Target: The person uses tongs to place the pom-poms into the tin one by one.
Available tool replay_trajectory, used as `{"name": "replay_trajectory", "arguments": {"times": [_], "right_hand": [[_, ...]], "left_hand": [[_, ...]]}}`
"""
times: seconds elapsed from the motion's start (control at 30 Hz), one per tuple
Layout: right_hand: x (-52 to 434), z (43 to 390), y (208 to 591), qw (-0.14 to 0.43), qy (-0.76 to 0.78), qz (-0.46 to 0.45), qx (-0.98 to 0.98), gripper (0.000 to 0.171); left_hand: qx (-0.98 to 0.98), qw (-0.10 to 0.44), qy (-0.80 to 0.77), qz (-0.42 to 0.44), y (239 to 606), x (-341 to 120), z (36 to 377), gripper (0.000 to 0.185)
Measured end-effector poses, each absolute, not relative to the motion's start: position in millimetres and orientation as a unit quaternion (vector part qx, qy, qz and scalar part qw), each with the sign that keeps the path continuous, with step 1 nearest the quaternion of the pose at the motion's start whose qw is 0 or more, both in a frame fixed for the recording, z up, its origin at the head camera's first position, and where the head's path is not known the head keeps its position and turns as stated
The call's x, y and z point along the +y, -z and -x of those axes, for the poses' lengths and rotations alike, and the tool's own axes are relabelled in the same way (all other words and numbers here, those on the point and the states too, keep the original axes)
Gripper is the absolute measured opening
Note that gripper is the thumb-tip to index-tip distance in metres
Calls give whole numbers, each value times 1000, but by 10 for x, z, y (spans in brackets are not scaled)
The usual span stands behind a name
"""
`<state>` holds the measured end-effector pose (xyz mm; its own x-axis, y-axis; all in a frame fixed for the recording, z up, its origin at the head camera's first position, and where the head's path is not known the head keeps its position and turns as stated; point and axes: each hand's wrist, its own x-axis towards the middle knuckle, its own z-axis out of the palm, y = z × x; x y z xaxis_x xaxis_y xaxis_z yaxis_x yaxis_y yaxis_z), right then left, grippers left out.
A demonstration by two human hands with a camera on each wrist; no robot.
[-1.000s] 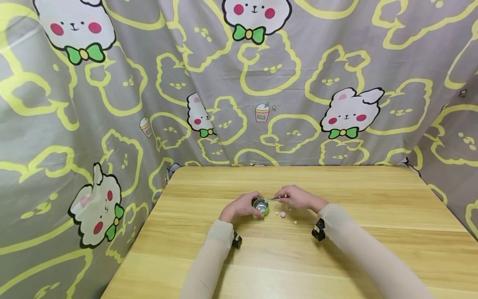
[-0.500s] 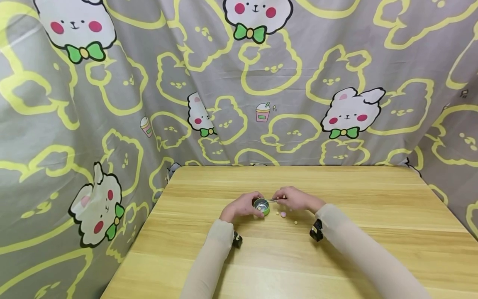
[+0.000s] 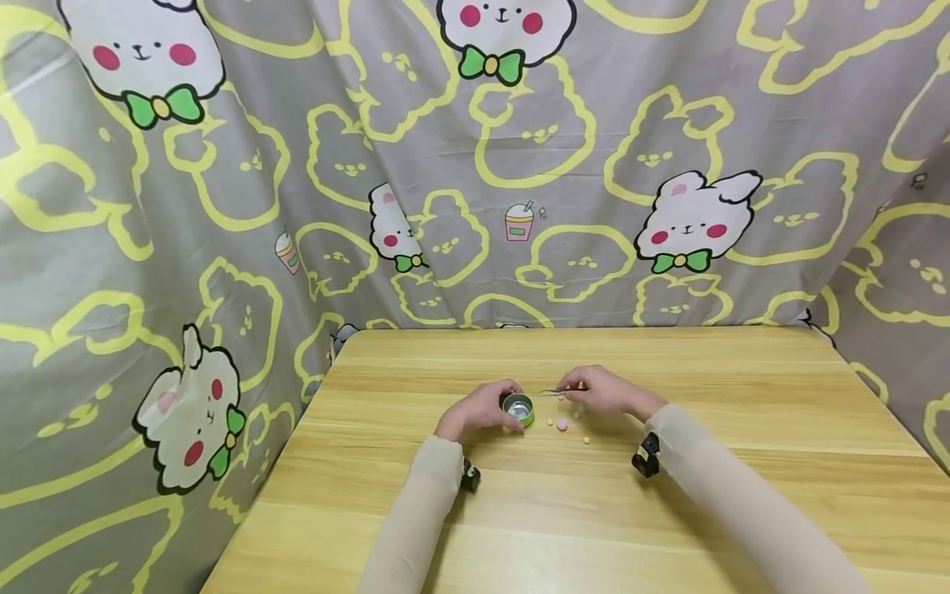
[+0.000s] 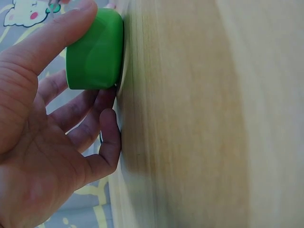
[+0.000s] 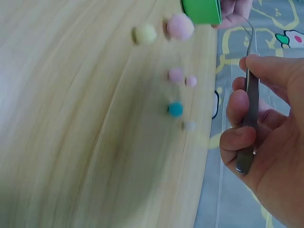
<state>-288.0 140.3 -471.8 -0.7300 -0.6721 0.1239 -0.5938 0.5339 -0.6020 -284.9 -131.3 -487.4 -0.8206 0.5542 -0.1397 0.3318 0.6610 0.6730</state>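
The left hand (image 3: 478,410) is curling round a small green tin (image 3: 519,409) that is sitting on the wooden table (image 3: 742,462), thumb on one side and fingers on the other. In the left wrist view the tin (image 4: 95,50) is showing only its green wall; its open top is facing away from that camera, and the fingertips are partly hidden behind it.

The right hand (image 3: 604,392) is pinching a pair of metal tweezers (image 3: 552,393) between thumb and fingers, tips pointing toward the tin. In the right wrist view the tweezers (image 5: 249,102) are running up past the thumb, and their thin tips are blurring against the patterned cloth (image 5: 280,28), so whether anything is sitting between them is impossible to tell.

Several small beads (image 3: 562,424) are lying on the table just right of the tin. The wrist view is showing about 6 of them, pink, yellow, pale and 1 blue bead (image 5: 175,109), all softened by blur. The tin's contents are too small to make out from the head view.
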Motion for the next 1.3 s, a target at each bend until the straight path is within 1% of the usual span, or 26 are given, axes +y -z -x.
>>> {"name": "replay_trajectory", "arguments": {"times": [0.3,0.57,1.0,1.3], "right_hand": [[1713,2852,4719,53,322,338,883,14],[1897,2863,4804,54,298,332,893,14],[2031,2809,4914,67,296,315,899,13],[2066,2795,4937,63,299,320,897,12]], "left_hand": [[896,173,-331,-239,4886,-1314,2842,53],[894,171,-337,-240,4881,-1327,2844,52],[895,173,-332,-243,4885,-1310,2843,52],[892,175,-340,-241,4874,-1305,2838,51]]}}
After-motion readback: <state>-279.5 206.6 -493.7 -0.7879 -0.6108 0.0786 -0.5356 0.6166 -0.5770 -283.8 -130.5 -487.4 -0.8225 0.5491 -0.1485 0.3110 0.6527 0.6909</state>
